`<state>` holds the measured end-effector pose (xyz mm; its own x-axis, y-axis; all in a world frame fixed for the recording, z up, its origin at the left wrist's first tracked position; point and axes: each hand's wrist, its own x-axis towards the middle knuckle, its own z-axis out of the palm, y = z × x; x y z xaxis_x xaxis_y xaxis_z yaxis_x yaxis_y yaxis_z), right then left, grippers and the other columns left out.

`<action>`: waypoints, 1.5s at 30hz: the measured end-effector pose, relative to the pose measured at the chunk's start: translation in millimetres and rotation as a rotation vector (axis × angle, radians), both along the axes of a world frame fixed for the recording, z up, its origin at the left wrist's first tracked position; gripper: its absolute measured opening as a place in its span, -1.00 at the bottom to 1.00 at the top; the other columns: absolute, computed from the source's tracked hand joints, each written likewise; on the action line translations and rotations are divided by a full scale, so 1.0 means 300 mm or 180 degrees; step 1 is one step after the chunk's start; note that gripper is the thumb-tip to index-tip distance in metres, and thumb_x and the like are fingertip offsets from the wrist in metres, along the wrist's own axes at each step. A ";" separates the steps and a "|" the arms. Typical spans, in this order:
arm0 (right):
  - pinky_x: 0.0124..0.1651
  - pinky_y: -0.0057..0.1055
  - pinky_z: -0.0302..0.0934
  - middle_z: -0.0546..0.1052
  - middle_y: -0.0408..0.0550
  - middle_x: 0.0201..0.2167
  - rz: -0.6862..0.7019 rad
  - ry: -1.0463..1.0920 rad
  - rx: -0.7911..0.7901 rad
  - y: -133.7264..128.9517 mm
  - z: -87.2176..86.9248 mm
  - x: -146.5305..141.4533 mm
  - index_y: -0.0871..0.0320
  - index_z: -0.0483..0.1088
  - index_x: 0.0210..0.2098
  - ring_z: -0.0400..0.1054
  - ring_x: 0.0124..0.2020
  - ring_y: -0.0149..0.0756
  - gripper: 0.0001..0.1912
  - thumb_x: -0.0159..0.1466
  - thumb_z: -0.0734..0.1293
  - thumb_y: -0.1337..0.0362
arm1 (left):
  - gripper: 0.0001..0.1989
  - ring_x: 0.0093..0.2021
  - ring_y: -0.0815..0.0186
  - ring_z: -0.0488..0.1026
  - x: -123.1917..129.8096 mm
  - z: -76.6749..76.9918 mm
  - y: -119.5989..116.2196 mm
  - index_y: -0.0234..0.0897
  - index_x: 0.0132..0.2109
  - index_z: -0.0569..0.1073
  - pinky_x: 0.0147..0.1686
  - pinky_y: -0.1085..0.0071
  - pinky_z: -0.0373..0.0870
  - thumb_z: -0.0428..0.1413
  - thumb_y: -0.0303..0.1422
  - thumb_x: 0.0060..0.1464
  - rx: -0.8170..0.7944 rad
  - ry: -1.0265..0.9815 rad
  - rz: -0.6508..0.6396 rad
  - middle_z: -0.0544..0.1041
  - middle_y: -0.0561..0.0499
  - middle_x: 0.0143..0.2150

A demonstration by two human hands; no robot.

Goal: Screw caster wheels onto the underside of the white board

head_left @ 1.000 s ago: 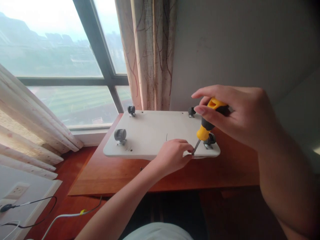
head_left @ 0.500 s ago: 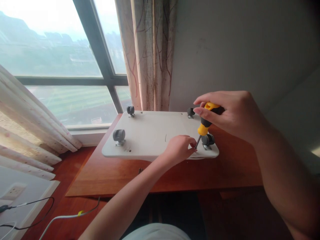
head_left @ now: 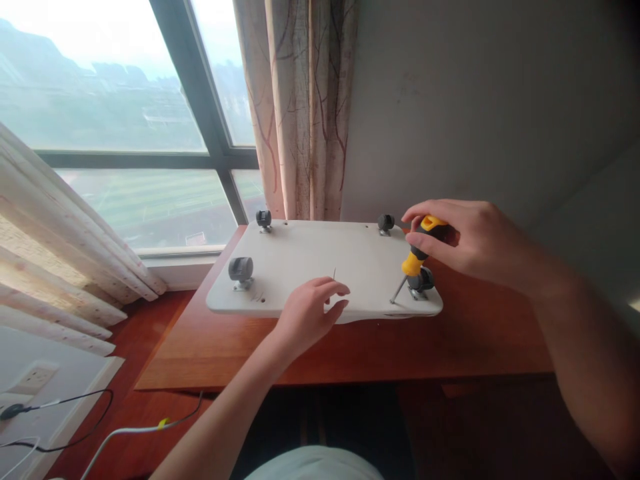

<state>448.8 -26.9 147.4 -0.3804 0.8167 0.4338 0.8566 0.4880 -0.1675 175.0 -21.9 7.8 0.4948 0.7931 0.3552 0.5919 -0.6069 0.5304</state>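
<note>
A white board (head_left: 310, 257) lies flat on the wooden table (head_left: 220, 353), with a dark caster near each corner. My right hand (head_left: 450, 233) grips a yellow and black screwdriver (head_left: 412, 264), tilted, its tip at the board's near right part, just left of the near right caster (head_left: 421, 280). Over the board's near edge, left of the screwdriver, my left hand (head_left: 315, 303) has its thumb and fingers apart and nothing visible between them. The other casters are the near left one (head_left: 241, 269), the far left one (head_left: 263, 219) and the far right one (head_left: 385, 223).
Behind the table stand a window (head_left: 125, 207), a patterned curtain (head_left: 300, 113) and a grey wall (head_left: 450, 107). Another curtain (head_left: 65, 220) hangs at the left. Cables (head_left: 125, 430) run past a wall socket (head_left: 36, 379) at the lower left.
My left hand has moved left, away from the screwdriver tip, and its fingers have spread. My right hand and the screwdriver handle have shifted slightly right and down.
</note>
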 end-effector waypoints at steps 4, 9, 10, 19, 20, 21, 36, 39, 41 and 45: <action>-0.24 -0.29 0.34 0.59 -0.05 0.05 0.0187 -0.0121 -0.0345 -0.018 0.029 0.025 -0.01 0.44 0.17 0.52 -0.17 -0.14 -0.55 0.29 0.32 0.16 | -0.82 -0.38 0.41 0.49 -0.104 -0.026 -0.082 -0.22 -0.05 0.55 -0.36 0.51 0.44 0.06 -0.38 0.33 0.0158 -0.0249 0.0193 0.61 -0.02 -0.05; -0.27 -0.29 0.33 0.62 -0.06 -0.05 0.0098 -0.0015 -0.0237 0.003 0.021 0.033 -0.04 0.47 0.11 0.51 -0.24 -0.15 -0.58 0.30 0.35 0.02 | -0.75 -0.46 0.48 0.47 -0.192 -0.084 -0.169 -0.21 0.09 0.51 -0.33 0.52 0.51 0.03 -0.38 0.36 0.0355 -0.0354 0.0558 0.58 -0.09 0.13; -0.30 -0.28 0.30 0.63 -0.05 -0.12 -0.0065 -0.0082 -0.0073 0.010 0.013 0.029 -0.04 0.50 0.07 0.50 -0.28 -0.15 -0.59 0.29 0.36 -0.03 | -0.72 -0.45 0.47 0.50 -0.202 -0.098 -0.180 -0.20 0.14 0.49 -0.32 0.51 0.53 0.02 -0.37 0.36 0.0388 -0.0289 0.0624 0.56 -0.11 0.18; -0.33 -0.30 0.26 0.61 -0.05 -0.07 -0.0122 -0.0372 -0.0074 0.004 0.023 0.016 -0.04 0.47 0.05 0.49 -0.28 -0.15 -0.68 0.36 0.26 0.07 | -0.50 0.22 0.09 0.51 -0.220 -0.201 -0.204 -0.13 0.40 0.25 0.02 0.28 0.59 -0.02 -0.39 0.36 0.0749 0.0506 0.0869 0.30 -0.14 0.43; -0.31 -0.29 0.29 0.60 -0.06 -0.01 0.0016 -0.0294 -0.0261 0.001 0.031 0.021 -0.04 0.46 0.08 0.49 -0.24 -0.15 -0.66 0.36 0.26 0.11 | -0.48 0.24 0.09 0.49 -0.221 -0.205 -0.205 -0.12 0.41 0.23 0.03 0.28 0.59 -0.02 -0.40 0.36 0.0747 0.0500 0.0856 0.28 -0.14 0.44; -0.28 -0.29 0.31 0.59 -0.07 0.02 0.0129 -0.0223 -0.0415 -0.001 0.037 0.026 -0.05 0.45 0.10 0.50 -0.21 -0.15 -0.64 0.35 0.26 0.13 | -0.48 0.26 0.09 0.48 -0.222 -0.208 -0.205 -0.12 0.42 0.22 0.04 0.28 0.59 -0.02 -0.40 0.36 0.0730 0.0480 0.0847 0.27 -0.13 0.45; -0.32 -0.32 0.31 0.59 -0.04 0.04 0.0072 -0.0302 -0.0352 -0.045 0.024 0.013 -0.03 0.40 0.19 0.52 -0.16 -0.13 -0.58 0.36 0.26 0.15 | -0.45 0.20 0.15 0.53 -0.229 -0.214 -0.203 -0.05 0.41 0.24 0.04 0.31 0.59 -0.03 -0.44 0.34 0.0545 0.0235 0.0853 0.30 -0.10 0.44; -0.34 -0.30 0.26 0.64 -0.07 -0.11 -0.0145 -0.0465 -0.0012 -0.042 0.016 0.032 -0.05 0.43 0.18 0.50 -0.30 -0.15 -0.56 0.34 0.31 0.05 | -0.46 0.19 0.15 0.54 -0.228 -0.214 -0.204 -0.05 0.41 0.24 -0.03 0.35 0.61 -0.03 -0.44 0.34 0.0542 0.0229 0.0869 0.31 -0.09 0.43; -0.38 -0.30 0.20 0.64 -0.06 -0.20 -0.0434 -0.0649 0.0324 -0.039 0.002 0.033 -0.06 0.47 0.13 0.47 -0.38 -0.15 -0.56 0.31 0.34 -0.03 | -0.47 0.17 0.16 0.55 -0.228 -0.213 -0.204 -0.06 0.40 0.25 -0.07 0.37 0.61 -0.03 -0.43 0.34 0.0539 0.0219 0.0874 0.31 -0.09 0.43; -0.43 -0.33 0.11 0.63 -0.05 -0.32 -0.0674 -0.0726 0.0635 -0.051 -0.021 0.018 -0.07 0.50 0.07 0.44 -0.44 -0.14 -0.57 0.31 0.33 -0.10 | -0.47 0.20 0.16 0.53 -0.228 -0.213 -0.204 -0.06 0.40 0.26 -0.03 0.36 0.60 -0.03 -0.44 0.34 0.0555 0.0200 0.0861 0.31 -0.09 0.43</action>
